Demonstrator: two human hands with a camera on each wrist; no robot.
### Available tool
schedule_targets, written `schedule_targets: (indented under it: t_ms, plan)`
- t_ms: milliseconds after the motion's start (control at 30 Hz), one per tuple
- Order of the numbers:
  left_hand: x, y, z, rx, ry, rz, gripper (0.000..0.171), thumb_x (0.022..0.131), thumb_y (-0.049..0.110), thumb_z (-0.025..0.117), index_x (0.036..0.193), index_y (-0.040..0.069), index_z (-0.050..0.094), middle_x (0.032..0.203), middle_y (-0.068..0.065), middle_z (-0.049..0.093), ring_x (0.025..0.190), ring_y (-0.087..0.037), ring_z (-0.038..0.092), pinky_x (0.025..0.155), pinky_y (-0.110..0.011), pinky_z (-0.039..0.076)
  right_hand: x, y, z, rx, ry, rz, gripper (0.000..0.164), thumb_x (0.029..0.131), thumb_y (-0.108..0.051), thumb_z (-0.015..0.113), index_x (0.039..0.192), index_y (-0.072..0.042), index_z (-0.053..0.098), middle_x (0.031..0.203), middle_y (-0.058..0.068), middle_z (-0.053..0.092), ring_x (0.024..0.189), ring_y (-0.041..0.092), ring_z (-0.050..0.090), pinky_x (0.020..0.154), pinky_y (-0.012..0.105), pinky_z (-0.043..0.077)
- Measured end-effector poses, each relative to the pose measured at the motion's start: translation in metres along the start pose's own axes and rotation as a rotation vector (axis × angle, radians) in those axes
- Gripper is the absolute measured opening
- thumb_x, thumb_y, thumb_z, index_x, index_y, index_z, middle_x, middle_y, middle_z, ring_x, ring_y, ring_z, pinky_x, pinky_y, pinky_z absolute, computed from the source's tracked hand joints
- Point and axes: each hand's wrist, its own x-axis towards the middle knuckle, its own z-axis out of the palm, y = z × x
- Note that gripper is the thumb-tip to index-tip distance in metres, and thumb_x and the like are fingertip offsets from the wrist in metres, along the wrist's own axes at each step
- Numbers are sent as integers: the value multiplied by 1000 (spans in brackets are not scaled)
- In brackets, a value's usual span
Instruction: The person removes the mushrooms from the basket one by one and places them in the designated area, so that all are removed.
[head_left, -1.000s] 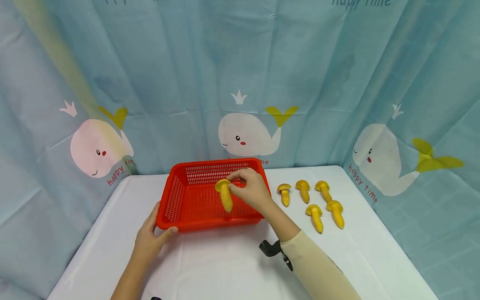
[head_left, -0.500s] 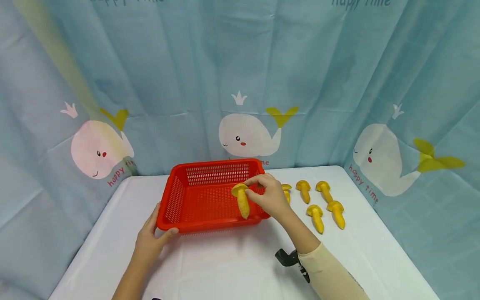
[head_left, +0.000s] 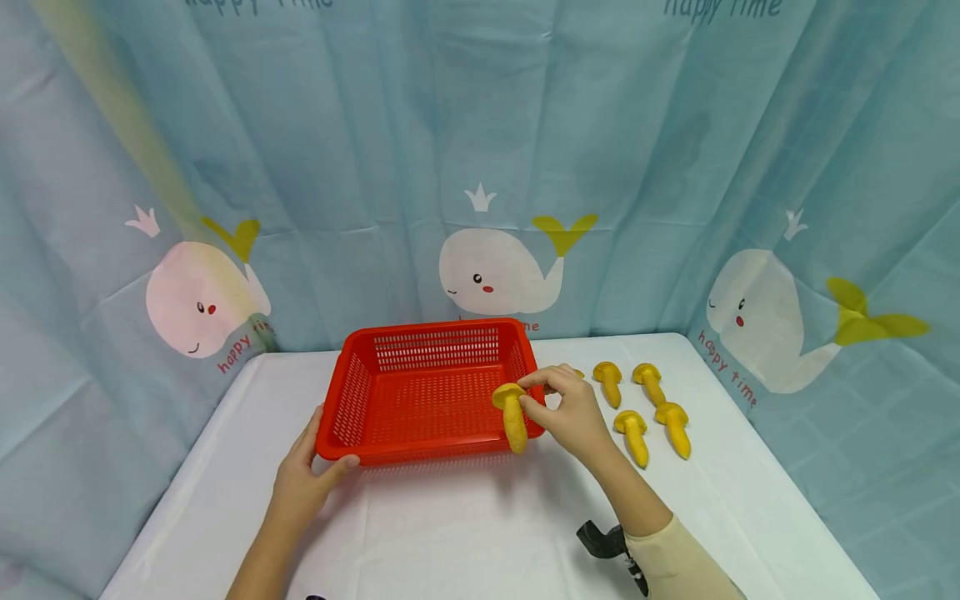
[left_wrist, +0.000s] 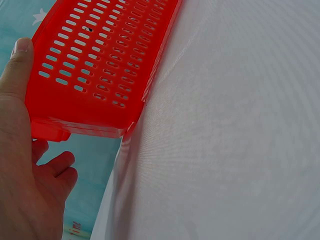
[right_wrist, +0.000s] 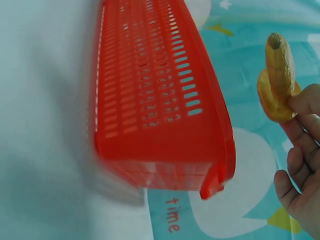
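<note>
A red plastic basket (head_left: 420, 452) with slotted walls sits at the back middle of the table; no contents show inside. My left hand (head_left: 302, 479) holds its front left corner, thumb at the front rim and fingers along the left side. In the left wrist view the thumb (left_wrist: 20, 62) lies against the red wall. My right hand (head_left: 576, 417) pinches a yellow mushroom (head_left: 514, 425) by its cap end, stem pointing down, in front of the basket's right front corner. The right wrist view shows this mushroom (right_wrist: 281, 75) apart from the basket wall (right_wrist: 165, 150).
Several more yellow mushrooms (head_left: 633, 437) lie on the white table (head_left: 435, 533) to the right. One mushroom (head_left: 579, 374) is mostly hidden behind my right hand. A blue curtain (head_left: 360, 283) with whale prints surrounds the table. A black device (head_left: 603, 542) is at my right sleeve.
My right hand has carried the pinched mushroom from above the basket's middle rightward and toward me, past its front right corner. The left hand stays at the basket, which has hardly shifted.
</note>
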Motion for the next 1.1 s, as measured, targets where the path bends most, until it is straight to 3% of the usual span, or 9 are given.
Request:
schedule_targets:
  t_ms: [100,333,500,800,933,1100]
  plan:
    - [-1,-1,0,-7,-7,-1,104,87,35,82,163,41,13,168,-7,29,150,-38,34,111,-68,38,-6,5,-5,-18,7,-7,16,88,-18,82,101,-26,77,98,-14,69,93,16,58,78,28,54]
    - [-2,-2,2,-1,-15,-15,104,87,36,82,164,40,12,169,-5,27,151,-38,33,111,-67,38,-19,18,-17,25,-2,-23,20,87,-12,81,99,-27,76,96,-8,68,92,22,59,78,25,53]
    - [-1,0,0,2,-10,-8,104,87,36,82,164,40,12,169,-6,28,151,-38,34,110,-66,39,-26,28,-26,1,8,-34,21,87,-12,82,101,-26,77,100,-10,71,90,19,57,77,23,50]
    - [0,1,-1,8,-10,0,104,87,35,83,163,43,12,168,-6,30,150,-37,35,109,-65,40,-32,59,-36,18,15,15,22,87,-8,82,103,-22,77,100,-9,72,92,23,57,80,18,48]
    - [-1,2,-1,6,-11,-6,104,87,35,83,163,43,12,168,-6,30,151,-37,34,109,-66,40,-34,67,-40,27,14,31,21,87,-9,82,102,-23,76,99,-9,70,91,17,57,80,21,50]
    - [0,4,-2,2,-11,-6,104,86,35,83,162,44,13,168,-3,29,151,-35,34,110,-66,39,-36,68,-44,7,26,43,19,88,-13,83,103,-24,77,99,-8,69,92,24,58,79,24,51]
